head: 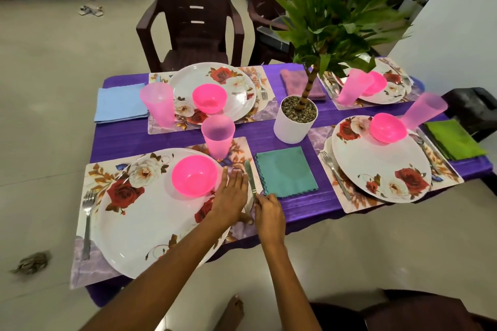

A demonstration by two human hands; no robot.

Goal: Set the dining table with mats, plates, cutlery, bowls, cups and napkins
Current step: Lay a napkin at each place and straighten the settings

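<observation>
On the near left mat (88,258) lies a floral plate (139,231) with a pink bowl (194,175) on it, a fork (87,223) to its left and a pink cup (217,136) behind. My left hand (230,200) rests flat with straight fingers on the plate's right rim. My right hand (269,212) pinches the handle of a table knife (250,179), whose blade points away along the mat's right edge. A teal napkin (286,170) lies just right of the knife.
Three other settings with floral plates, pink bowls and cups fill the purple table (295,212). A white potted plant (294,118) stands in the middle. Blue (121,102), mauve (298,83) and green (454,140) napkins lie by them. A brown chair (191,16) stands behind.
</observation>
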